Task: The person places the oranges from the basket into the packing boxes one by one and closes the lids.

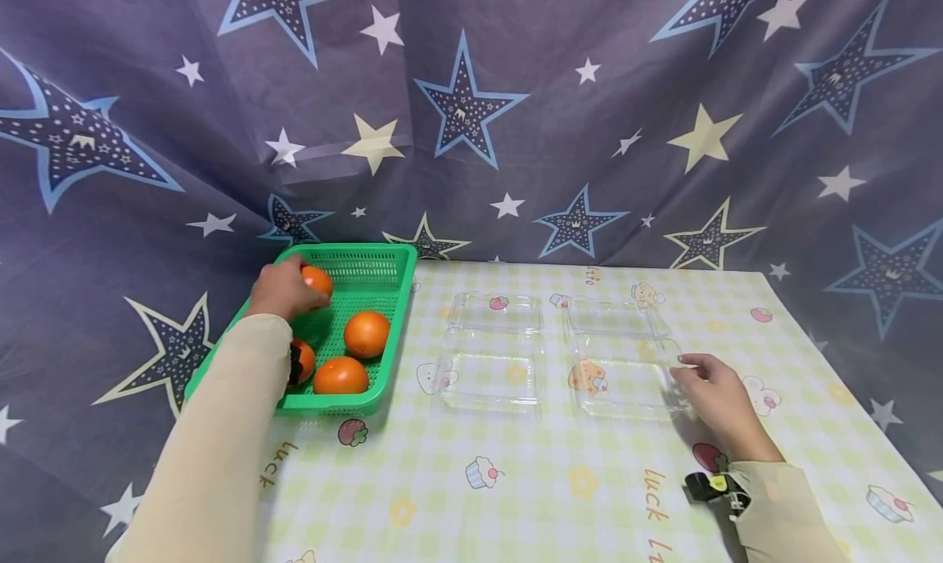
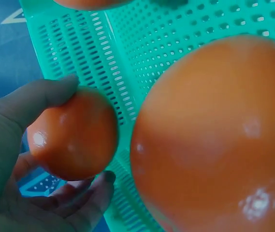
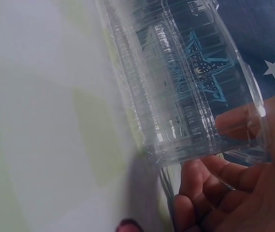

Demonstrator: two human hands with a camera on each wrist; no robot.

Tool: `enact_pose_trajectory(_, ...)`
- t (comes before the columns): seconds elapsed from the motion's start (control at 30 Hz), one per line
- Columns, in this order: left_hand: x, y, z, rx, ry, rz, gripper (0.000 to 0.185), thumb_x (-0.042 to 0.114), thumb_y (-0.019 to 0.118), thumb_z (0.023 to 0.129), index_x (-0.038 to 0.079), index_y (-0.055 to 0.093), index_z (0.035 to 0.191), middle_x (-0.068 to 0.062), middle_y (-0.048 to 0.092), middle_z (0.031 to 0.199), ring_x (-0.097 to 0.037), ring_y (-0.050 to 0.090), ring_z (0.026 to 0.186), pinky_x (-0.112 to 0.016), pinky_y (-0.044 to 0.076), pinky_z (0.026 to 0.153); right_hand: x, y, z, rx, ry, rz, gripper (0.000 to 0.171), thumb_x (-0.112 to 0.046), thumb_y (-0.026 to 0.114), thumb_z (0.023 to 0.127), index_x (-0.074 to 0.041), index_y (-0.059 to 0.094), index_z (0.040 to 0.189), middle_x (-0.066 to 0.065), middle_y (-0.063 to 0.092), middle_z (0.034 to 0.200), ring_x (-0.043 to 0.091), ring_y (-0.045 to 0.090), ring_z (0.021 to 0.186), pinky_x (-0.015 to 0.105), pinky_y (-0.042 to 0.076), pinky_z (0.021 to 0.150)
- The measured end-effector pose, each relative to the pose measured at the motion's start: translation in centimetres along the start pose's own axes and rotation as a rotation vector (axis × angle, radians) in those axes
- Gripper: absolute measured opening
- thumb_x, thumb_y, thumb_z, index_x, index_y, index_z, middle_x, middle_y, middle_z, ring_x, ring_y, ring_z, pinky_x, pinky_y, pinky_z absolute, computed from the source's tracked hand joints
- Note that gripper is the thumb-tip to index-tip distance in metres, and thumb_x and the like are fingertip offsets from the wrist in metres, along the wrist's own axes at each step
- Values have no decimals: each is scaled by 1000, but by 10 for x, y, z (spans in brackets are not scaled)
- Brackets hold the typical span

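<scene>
The left hand (image 1: 283,289) curls thumb and fingers round a glossy round orange fruit (image 1: 318,279) at the far end of the green slotted plastic basket (image 1: 383,256). To its right, across the table, lie two open clear plastic clamshell boxes. The right hand (image 1: 718,399) pinches the near right edge of the right-hand clear box (image 1: 622,375), which lies farther from the fruit than the left-hand clear box (image 1: 489,358).

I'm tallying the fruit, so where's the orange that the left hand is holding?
In the head view, the orange sits in the left hand at the far left corner of the green basket, left of the clear containers.

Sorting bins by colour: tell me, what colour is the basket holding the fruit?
Green basket, clearest in the head view.
</scene>
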State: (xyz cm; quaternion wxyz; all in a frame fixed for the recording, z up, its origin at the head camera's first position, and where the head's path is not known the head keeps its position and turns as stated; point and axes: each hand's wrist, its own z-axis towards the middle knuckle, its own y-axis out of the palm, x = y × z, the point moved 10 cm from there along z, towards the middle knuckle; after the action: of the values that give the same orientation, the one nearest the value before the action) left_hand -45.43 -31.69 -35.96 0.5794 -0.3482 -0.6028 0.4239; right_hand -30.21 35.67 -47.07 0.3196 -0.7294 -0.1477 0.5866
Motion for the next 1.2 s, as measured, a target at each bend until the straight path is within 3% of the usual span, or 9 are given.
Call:
enact_pose_trajectory(0.4,4,-7,-1,115,6,-102,93,49,87,79,8,44,150,-43,28,141,-53,51,102,-63,52,83,2,1,-1,-14,-13,-1,61,-40,52,105,-1,45,151,26,54,137,37,56,116,44,45,88)
enact_pose_trajectory(0.47,5,-8,0,126,17,-102,96,53,86,78,8,43,152,-42,30,140,-54,51,103,-64,52,84,1,1,-1,-20,-22,-3,62,-41,52,105,-1,45,152,26,54,136,37,56,116,43,45,88)
enact_pose_trajectory(0.7,18,-15,1,159,94,-17,104,60,84,78,2,40,152,-35,57,129,-54,54,111,-67,45,96,-3,0,-2,-22,-37,-4,60,-38,52,105,0,45,151,26,55,135,37,56,116,41,44,87)
enact_pose_trajectory(0.83,18,-17,2,171,73,-3,113,69,82,73,-13,42,141,-39,56,121,-58,53,110,-69,43,100,-2,1,-2,-24,-26,-2,61,-38,52,105,-1,44,152,26,55,136,37,56,116,42,45,88)
enact_pose_trajectory(1.0,28,-24,-1,228,112,37,95,66,82,76,-15,54,115,-33,57,105,-52,53,101,-68,39,101,-2,1,-2,-25,-27,-7,61,-39,51,105,0,44,152,27,54,137,38,56,118,47,45,91)
enact_pose_trajectory(1.07,32,-26,-2,242,116,37,94,68,81,76,-13,55,114,-31,56,106,-50,51,102,-67,38,102,-2,1,-2,-26,-30,-10,61,-39,51,105,0,44,152,27,54,137,38,56,118,48,45,92)
enact_pose_trajectory(1.2,34,-28,-4,243,81,-33,103,71,80,75,-13,48,127,-33,50,118,-48,49,104,-64,44,98,-2,1,-2,-24,-32,-10,61,-39,51,105,0,45,152,27,55,137,38,56,118,48,45,92)
